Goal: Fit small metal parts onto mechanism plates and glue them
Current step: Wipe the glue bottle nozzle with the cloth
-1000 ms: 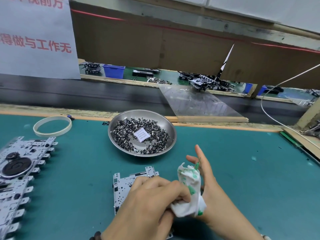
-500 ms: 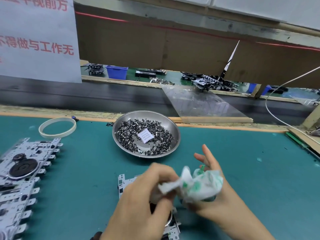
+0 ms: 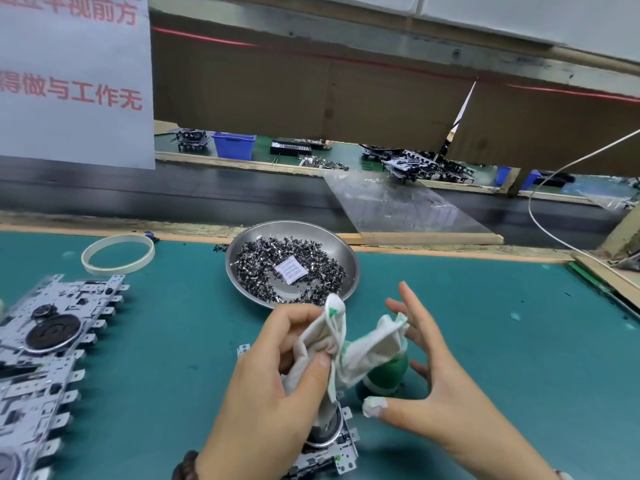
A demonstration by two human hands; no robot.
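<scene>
Across the green tabletop [image 3: 485, 341] the work is laid out by size and reach. Largest is the stack of mechanism plates [image 3: 45, 358] at the left edge, overlapped like shingles, probably so each can be lifted off in turn. Behind the hands sits the steel dish [image 3: 343, 252], heaped with small metal parts [image 3: 263, 261] and a paper slip; it stands near enough to pick from without stretching. A pale tape ring [image 3: 117, 254] lies apart at the back left.

Nearer the person, one single plate [image 3: 329, 452] lies flat under the hands, mostly hidden by them, so it looks to be the piece in work. Just beside it stands a green bottle [image 3: 388, 374], likely the glue, with a white cloth [image 3: 343, 344] draped over its top.

The left hand [image 3: 273, 386] has thumb and fingers [image 3: 322, 365] curled, pinching a fold of the cloth and drawing it up and sideways, seemingly to wipe or uncover the bottle. The right hand [image 3: 440, 386] is spread, its fingers straight and apart, cupped around the bottle without clamping anything; it seems to steady it. Its thumb tip wears a white wrap [image 3: 374, 407], perhaps against glue
</scene>
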